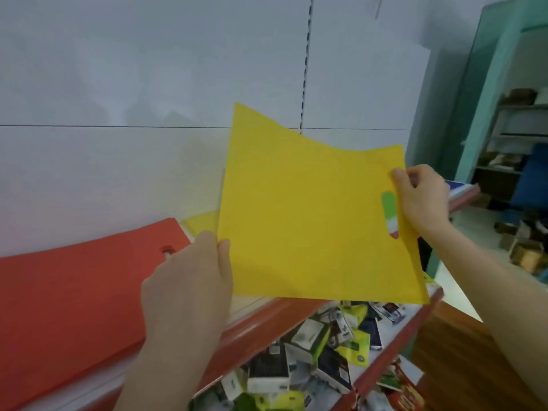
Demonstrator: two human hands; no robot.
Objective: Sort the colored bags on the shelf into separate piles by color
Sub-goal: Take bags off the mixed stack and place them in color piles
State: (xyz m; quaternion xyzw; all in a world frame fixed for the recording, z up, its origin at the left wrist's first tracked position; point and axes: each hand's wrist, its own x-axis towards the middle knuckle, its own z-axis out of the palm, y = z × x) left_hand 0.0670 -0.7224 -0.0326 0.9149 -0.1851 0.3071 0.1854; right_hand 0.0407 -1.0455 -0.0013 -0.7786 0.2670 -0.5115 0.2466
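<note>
A flat yellow bag (302,215) with an oval handle hole hangs in the air above the shelf, held between both hands. My left hand (192,280) pinches its lower left edge, thumb on the front. My right hand (421,197) pinches its right edge beside the handle hole. Through the hole a bit of green and red shows. A pile of red bags (74,298) lies flat on the shelf at the left. Behind the held bag, a corner of another yellow bag (204,222) lies on the shelf.
The shelf has a red front rail (267,318) and a white back panel (118,84). Below it, a lower shelf holds several small boxed goods (326,351). At the right stand a teal doorframe (486,84) and a storeroom rack (516,134).
</note>
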